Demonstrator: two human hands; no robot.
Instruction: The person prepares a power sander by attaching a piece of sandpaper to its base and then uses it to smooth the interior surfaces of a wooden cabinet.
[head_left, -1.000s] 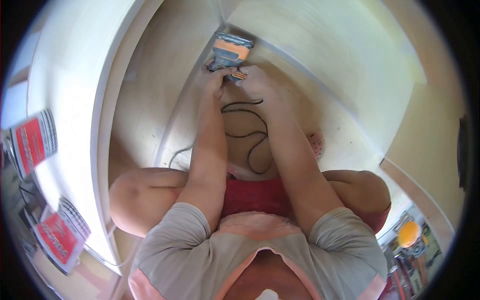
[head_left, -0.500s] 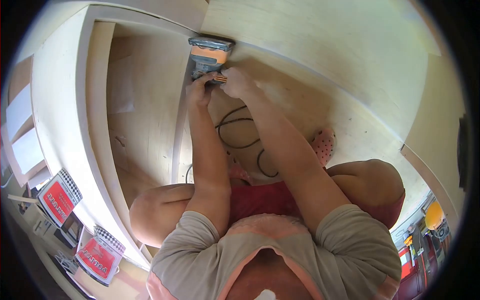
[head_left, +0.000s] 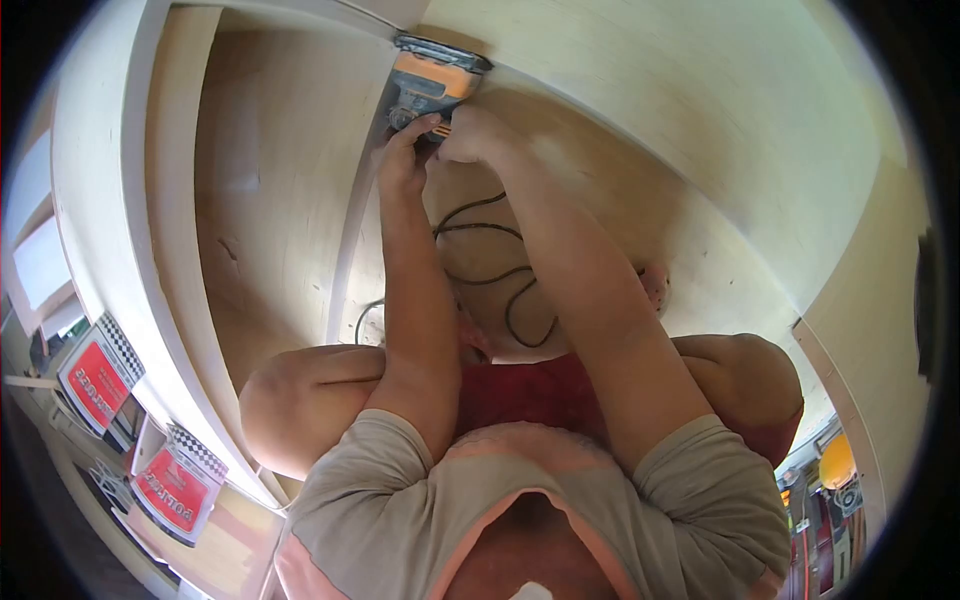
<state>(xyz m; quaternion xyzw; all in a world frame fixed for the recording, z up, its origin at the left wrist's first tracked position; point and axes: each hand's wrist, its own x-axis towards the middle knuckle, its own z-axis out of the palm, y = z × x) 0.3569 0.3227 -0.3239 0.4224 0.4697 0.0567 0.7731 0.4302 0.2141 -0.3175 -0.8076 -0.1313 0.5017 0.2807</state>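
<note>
An orange and grey electric sander (head_left: 432, 76) stands at the far end of my reach, its dark flat pad up against the corner where the pale wooden panels meet. My left hand (head_left: 407, 155) is closed around the lower left of its body, thumb laid across it. From the other side my right hand (head_left: 474, 134) grips the same end of the sander; its fingertips are partly hidden. A dark cord (head_left: 478, 228) loops across the boards beneath my forearms.
Pale wooden panels (head_left: 680, 110) enclose me ahead and to the right. A white-edged frame (head_left: 135, 190) with a recessed board runs along the left. Two red-labelled packages (head_left: 178, 490) lie outside it. A yellow round object (head_left: 837, 462) is at lower right, among tools.
The sander and both hands have moved slightly farther forward, with the pad now nearer the top of the view. My view has shifted a little. Both hands keep their grip.
</note>
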